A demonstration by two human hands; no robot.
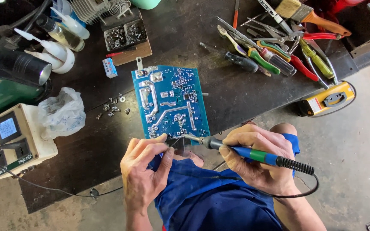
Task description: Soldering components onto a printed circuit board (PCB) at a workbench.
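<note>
**One board, one iron, two hands at the bench edge**

While the dark workbench (219, 98) fills most of the view, one blue circuit board (170, 102) lies flat near its front edge, solder side up, its near end just over the person's blue-clad lap. One cream power box (16, 139) with a small screen and two sockets stands at the left, one crumpled clear plastic bag (63, 112) just beside it. At the right edge sits one yellow meter (325, 99). One paintbrush (311, 15) with an orange handle lies at the top right, above a heap of screwdrivers and pliers (275, 55) too tangled to count. Two white squeeze bottles (52, 47) lie at the upper left, near one tray of screws (125, 34).

The right hand (260, 160) is closed around one blue-and-green soldering iron (245, 152), whose tip meets the board's near edge. The left hand (144, 171) pinches thumb and forefinger together at that same spot; what it holds there is too thin to tell. One small blue-and-white block (109, 68) lies left of the board's far end, and about ten loose screws (113, 108) are scattered between bag and board.
</note>
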